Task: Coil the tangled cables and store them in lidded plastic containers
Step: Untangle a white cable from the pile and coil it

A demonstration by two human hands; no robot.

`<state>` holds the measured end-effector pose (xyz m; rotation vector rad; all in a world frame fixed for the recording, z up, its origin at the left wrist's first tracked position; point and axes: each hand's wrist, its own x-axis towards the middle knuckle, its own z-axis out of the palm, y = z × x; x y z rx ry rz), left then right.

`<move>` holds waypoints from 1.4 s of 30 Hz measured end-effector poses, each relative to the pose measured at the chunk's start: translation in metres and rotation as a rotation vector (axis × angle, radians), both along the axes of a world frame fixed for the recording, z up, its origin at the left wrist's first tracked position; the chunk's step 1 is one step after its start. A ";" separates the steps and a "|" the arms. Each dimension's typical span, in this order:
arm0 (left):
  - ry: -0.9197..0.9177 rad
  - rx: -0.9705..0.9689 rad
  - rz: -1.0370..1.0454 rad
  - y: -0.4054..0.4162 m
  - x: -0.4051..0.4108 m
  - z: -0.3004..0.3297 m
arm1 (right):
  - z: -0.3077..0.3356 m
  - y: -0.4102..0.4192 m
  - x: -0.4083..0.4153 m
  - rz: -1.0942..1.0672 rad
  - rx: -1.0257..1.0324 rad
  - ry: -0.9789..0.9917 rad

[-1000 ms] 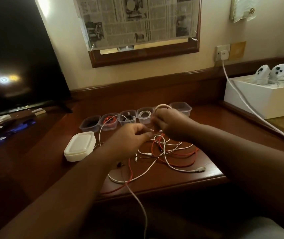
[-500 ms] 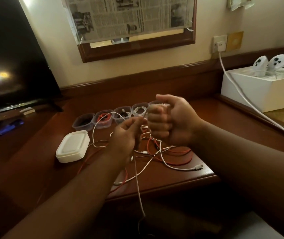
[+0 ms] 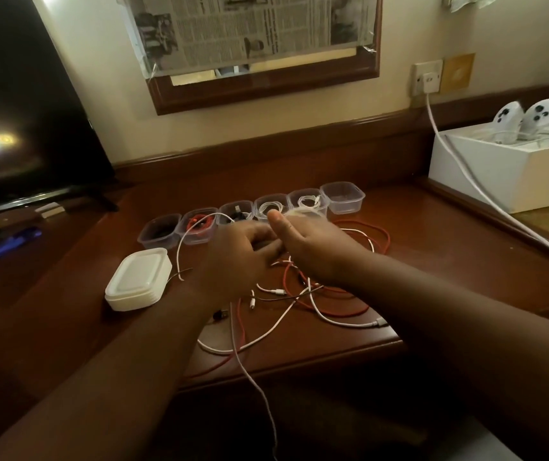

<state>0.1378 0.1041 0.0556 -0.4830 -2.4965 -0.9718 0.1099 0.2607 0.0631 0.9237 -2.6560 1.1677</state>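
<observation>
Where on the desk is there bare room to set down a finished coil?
Bare wood lies right of the cable tangle, toward the white box, and behind the tubs. The middle, between the lids and both hands, is crowded.
</observation>
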 end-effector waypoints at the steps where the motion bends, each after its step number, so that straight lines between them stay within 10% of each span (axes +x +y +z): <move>1: 0.024 0.047 0.014 -0.004 -0.003 0.001 | 0.003 -0.001 0.002 0.014 0.004 -0.075; 8: -0.213 0.811 -0.054 0.007 0.002 -0.011 | 0.011 0.009 0.002 0.507 -0.725 -1.214; 13: -0.356 0.879 -0.065 0.031 0.008 -0.025 | 0.021 0.003 0.004 0.479 -1.288 -0.995; 15: -0.333 0.661 -0.031 0.033 0.013 -0.024 | 0.021 0.005 -0.003 0.275 -1.167 -0.628; 19: -0.205 0.263 0.014 0.017 0.011 -0.014 | 0.006 0.012 -0.006 -0.094 -0.178 0.136; 23: -0.061 0.171 0.071 -0.001 0.006 0.002 | -0.003 0.005 0.009 -0.033 0.188 0.052; 29: -0.333 0.889 -0.078 0.015 0.005 -0.009 | 0.020 0.012 0.011 0.460 -0.772 -1.046; 33: -0.455 0.849 -0.063 0.033 0.015 -0.024 | 0.024 0.008 0.007 0.429 -1.264 -0.860; 35: -0.438 0.664 -0.058 0.037 0.022 -0.028 | 0.022 0.009 0.002 0.244 -1.124 -0.564; 39: -0.219 0.274 -0.017 0.024 0.021 -0.025 | 0.001 0.011 0.001 -0.110 -0.085 0.098; 42: -0.092 0.250 0.029 0.009 0.016 -0.011 | -0.008 0.008 0.010 -0.065 0.169 0.061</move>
